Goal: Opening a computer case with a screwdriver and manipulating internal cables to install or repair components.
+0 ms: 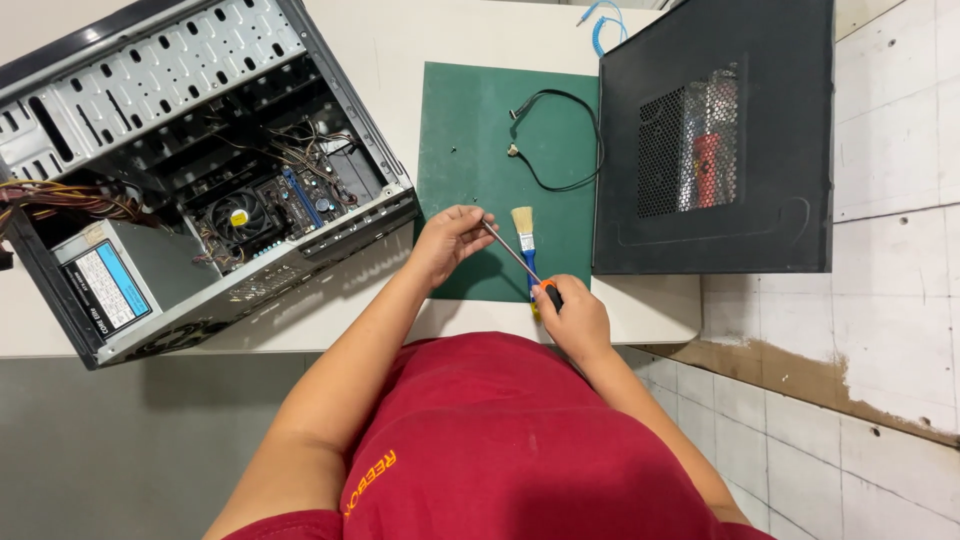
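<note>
Short-sleeved dark red shirt, bare forearms

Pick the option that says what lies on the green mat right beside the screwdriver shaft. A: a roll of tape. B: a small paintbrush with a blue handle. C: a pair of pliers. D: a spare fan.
B: a small paintbrush with pale bristles and a blue handle lies on the green mat next to the screwdriver, which the right hand grips by the handle while the left hand pinches its tip.
</note>
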